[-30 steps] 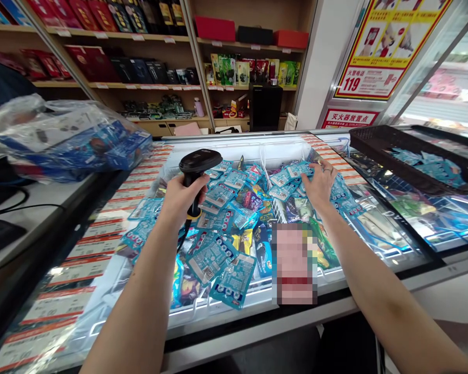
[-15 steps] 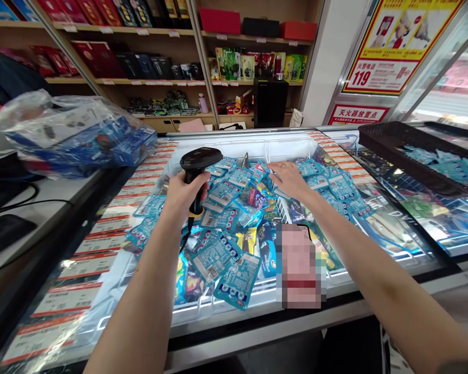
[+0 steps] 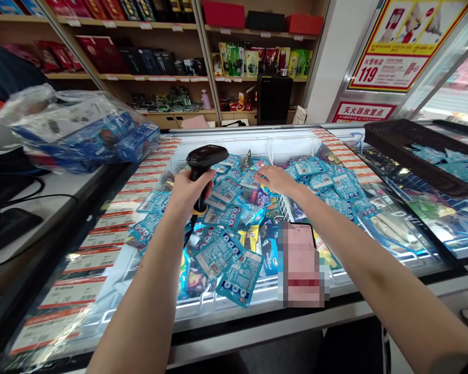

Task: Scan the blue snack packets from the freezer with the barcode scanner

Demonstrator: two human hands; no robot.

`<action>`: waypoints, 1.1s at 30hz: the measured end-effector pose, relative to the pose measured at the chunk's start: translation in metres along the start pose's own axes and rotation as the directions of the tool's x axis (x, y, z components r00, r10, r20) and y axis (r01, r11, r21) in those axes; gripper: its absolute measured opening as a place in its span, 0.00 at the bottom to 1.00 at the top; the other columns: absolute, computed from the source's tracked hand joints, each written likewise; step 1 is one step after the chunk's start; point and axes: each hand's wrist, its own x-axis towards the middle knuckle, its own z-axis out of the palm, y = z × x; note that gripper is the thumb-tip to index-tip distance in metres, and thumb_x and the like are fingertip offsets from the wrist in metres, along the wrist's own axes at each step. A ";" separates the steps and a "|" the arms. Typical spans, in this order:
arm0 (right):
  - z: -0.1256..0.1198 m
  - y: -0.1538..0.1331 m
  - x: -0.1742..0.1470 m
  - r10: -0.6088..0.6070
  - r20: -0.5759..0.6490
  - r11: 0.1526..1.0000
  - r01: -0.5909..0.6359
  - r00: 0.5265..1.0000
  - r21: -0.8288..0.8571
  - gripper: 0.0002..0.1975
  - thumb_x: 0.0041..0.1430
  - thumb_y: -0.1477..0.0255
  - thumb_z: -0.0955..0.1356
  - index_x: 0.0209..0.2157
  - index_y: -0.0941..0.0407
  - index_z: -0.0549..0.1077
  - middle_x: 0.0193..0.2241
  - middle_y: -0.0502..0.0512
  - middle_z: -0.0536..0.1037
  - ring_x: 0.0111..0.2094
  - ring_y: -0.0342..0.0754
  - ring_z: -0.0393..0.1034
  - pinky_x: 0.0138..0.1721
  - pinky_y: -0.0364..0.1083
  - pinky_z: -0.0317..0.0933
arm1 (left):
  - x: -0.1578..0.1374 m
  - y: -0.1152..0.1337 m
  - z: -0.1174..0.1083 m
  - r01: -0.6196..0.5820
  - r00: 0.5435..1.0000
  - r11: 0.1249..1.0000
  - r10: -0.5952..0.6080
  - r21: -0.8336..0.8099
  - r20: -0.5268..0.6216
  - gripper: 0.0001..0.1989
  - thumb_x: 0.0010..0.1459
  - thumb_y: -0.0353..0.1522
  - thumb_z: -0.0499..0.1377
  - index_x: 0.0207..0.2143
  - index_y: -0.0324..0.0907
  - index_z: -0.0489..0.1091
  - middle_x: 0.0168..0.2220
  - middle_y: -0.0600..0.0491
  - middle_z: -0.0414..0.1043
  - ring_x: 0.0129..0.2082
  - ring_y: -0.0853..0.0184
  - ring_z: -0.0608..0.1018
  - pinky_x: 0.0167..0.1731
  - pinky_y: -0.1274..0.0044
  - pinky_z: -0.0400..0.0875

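Observation:
A black handheld barcode scanner [image 3: 206,154] is upright in my left hand [image 3: 189,195], whose fingers wrap round its handle; its head faces right above the packets. My right hand [image 3: 275,179] reaches over the heap with fingers stretched out and slightly bent. Its fingertips are at a blue packet [image 3: 250,180] near the back; whether they touch it I cannot tell. More flat blue packets [image 3: 219,254] with printed backs and barcodes lie loose across the display freezer [image 3: 234,137]. Under them show purple and yellow wrappers [image 3: 251,238].
A phone [image 3: 302,265], partly blurred, lies at the freezer's front edge. To the right, a dark basket [image 3: 413,156] holds more blue packets. Plastic-wrapped boxes [image 3: 86,130] stand at left beside cables. Price labels [image 3: 78,287] line the left glass. Stocked shelves [image 3: 164,78] are behind.
My right hand has moved left over the packets, closer to the scanner. My left hand still grips the scanner, and the view has shifted slightly.

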 end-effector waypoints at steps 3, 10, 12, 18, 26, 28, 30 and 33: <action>-0.003 0.001 -0.003 0.080 -0.031 0.996 -0.080 0.996 -0.029 0.26 0.63 0.58 0.66 0.54 0.62 0.71 0.50 0.65 0.75 0.53 0.59 0.68 0.54 0.54 0.60 | 0.000 0.000 0.001 -0.003 1.000 1.000 0.003 0.012 0.013 0.11 0.49 0.38 0.61 0.27 0.39 0.66 0.21 0.54 0.67 0.16 0.74 0.66 0.15 0.80 0.58; -0.007 0.004 0.002 0.171 0.015 0.985 -0.171 0.985 0.001 0.34 0.54 0.62 0.73 0.59 0.63 0.66 0.53 0.67 0.72 0.56 0.62 0.64 0.56 0.54 0.58 | -0.002 -0.003 0.002 -0.039 0.998 0.998 0.037 0.046 0.046 0.12 0.50 0.39 0.60 0.27 0.39 0.67 0.22 0.54 0.68 0.16 0.74 0.66 0.16 0.81 0.58; -0.007 0.005 0.002 0.207 -0.005 0.977 -0.206 0.978 0.051 0.37 0.49 0.63 0.75 0.59 0.62 0.66 0.53 0.66 0.71 0.55 0.61 0.65 0.55 0.54 0.59 | -0.002 -0.003 0.002 -0.037 0.998 0.998 0.034 0.048 0.055 0.12 0.50 0.39 0.61 0.28 0.39 0.68 0.21 0.54 0.68 0.16 0.74 0.66 0.16 0.81 0.58; -0.008 0.014 -0.008 0.370 -0.159 0.907 -0.318 0.916 0.278 0.24 0.49 0.68 0.74 0.48 0.59 0.72 0.43 0.61 0.77 0.50 0.59 0.71 0.50 0.54 0.65 | -0.003 -0.003 0.005 -0.032 0.997 0.996 0.026 0.086 0.076 0.12 0.50 0.40 0.60 0.25 0.40 0.66 0.20 0.53 0.67 0.15 0.74 0.66 0.16 0.80 0.58; -0.015 0.035 -0.051 0.612 -0.189 0.503 -0.193 0.768 0.843 0.11 0.55 0.60 0.68 0.33 0.54 0.70 0.22 0.49 0.72 0.28 0.55 0.78 0.32 0.56 0.73 | -0.009 0.003 0.006 -0.065 0.952 0.992 0.028 0.112 0.306 0.14 0.53 0.41 0.60 0.24 0.40 0.65 0.17 0.56 0.64 0.16 0.74 0.65 0.18 0.80 0.59; -0.015 0.037 -0.063 0.617 -0.219 0.452 -0.113 0.756 0.885 0.12 0.53 0.59 0.69 0.32 0.53 0.69 0.22 0.49 0.73 0.29 0.56 0.78 0.35 0.57 0.74 | -0.012 0.006 0.007 -0.075 0.918 0.990 0.022 0.120 0.397 0.14 0.53 0.42 0.60 0.25 0.40 0.66 0.16 0.56 0.63 0.16 0.73 0.66 0.20 0.79 0.61; -0.014 0.037 -0.072 0.619 -0.234 0.412 -0.056 0.750 0.909 0.13 0.52 0.58 0.69 0.33 0.53 0.69 0.23 0.49 0.74 0.29 0.56 0.78 0.37 0.58 0.74 | -0.014 0.009 0.009 -0.098 0.879 0.983 0.013 0.154 0.476 0.15 0.53 0.42 0.60 0.25 0.40 0.66 0.17 0.56 0.64 0.17 0.73 0.67 0.21 0.79 0.61; -0.012 0.037 -0.078 0.625 -0.244 0.391 -0.028 0.741 0.920 0.15 0.51 0.57 0.70 0.34 0.54 0.70 0.24 0.50 0.74 0.29 0.56 0.78 0.38 0.58 0.74 | -0.016 0.012 0.012 -0.142 0.834 0.963 -0.007 0.228 0.551 0.17 0.54 0.43 0.60 0.21 0.40 0.65 0.17 0.55 0.65 0.18 0.72 0.67 0.20 0.79 0.60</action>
